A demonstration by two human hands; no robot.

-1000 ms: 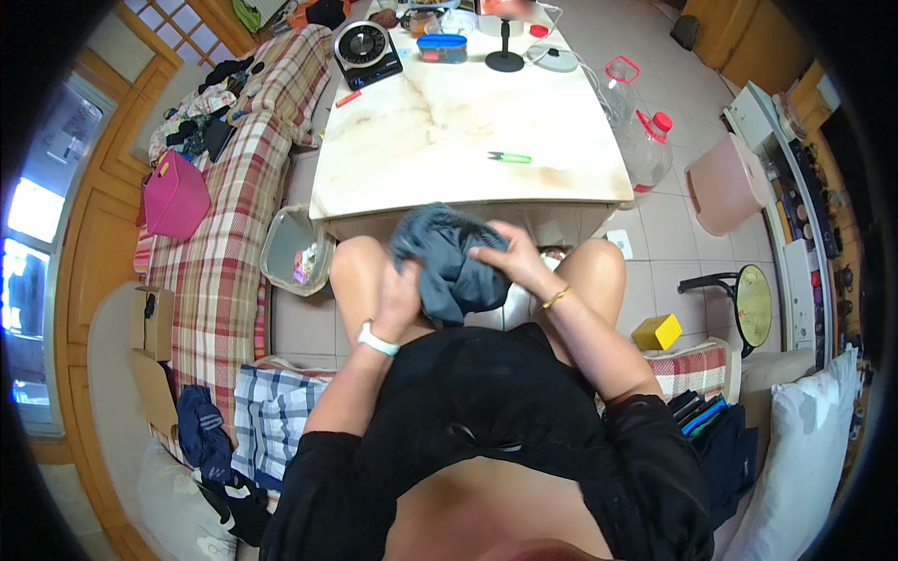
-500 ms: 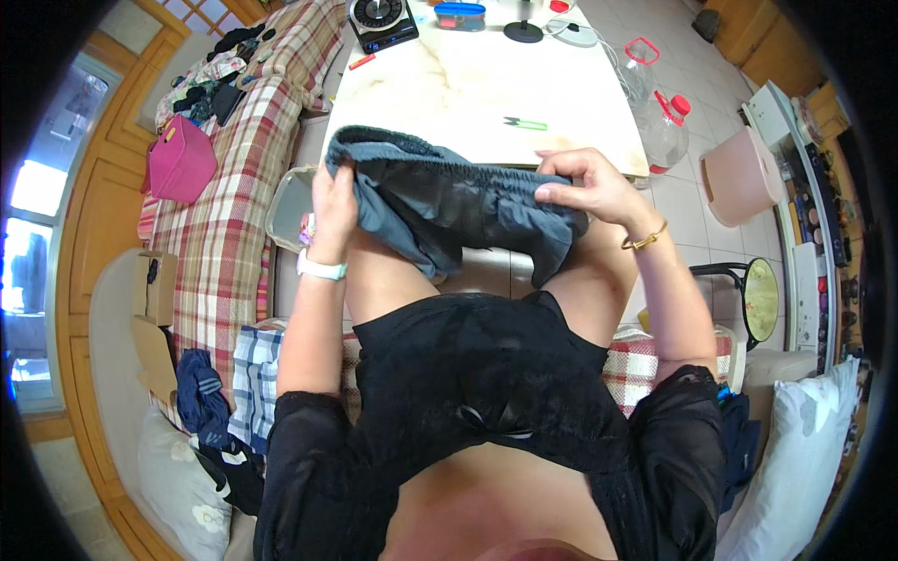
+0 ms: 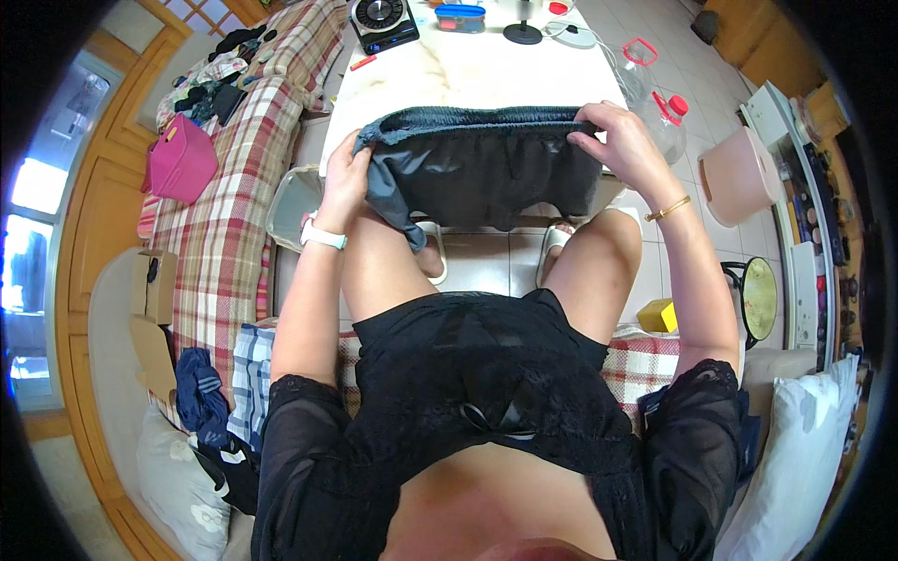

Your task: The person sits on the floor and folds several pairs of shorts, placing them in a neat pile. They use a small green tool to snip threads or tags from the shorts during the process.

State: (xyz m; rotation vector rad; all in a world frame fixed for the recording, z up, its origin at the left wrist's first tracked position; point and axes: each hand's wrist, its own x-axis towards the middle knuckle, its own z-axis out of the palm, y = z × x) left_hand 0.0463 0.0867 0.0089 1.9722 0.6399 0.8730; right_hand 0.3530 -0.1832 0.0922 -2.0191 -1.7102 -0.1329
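Note:
A pair of dark grey-blue shorts (image 3: pixel 491 173) with a gathered elastic waistband is stretched wide above my knees, at the near edge of the table. My left hand (image 3: pixel 346 179) pinches the waistband at its left end. At the other end my right hand (image 3: pixel 625 142) grips the band between thumb and fingers. The waistband runs almost level between both hands, and the dark legs hang below it. Part of the tabletop is hidden behind the fabric.
The white table (image 3: pixel 468 70) bears a black scale-like device (image 3: pixel 383 23), a lidded blue box (image 3: pixel 460 17) and a red pen-like stick (image 3: pixel 363 63). Clear plastic bottles (image 3: pixel 664 131) stand at its right. A grey bin (image 3: pixel 292 210) is at the left, near a plaid sofa (image 3: pixel 238 168).
Both hands have moved apart and away from me, pulling the waistband taut. The shorts have risen and spread, showing my feet below and covering the green-handled snips on the table.

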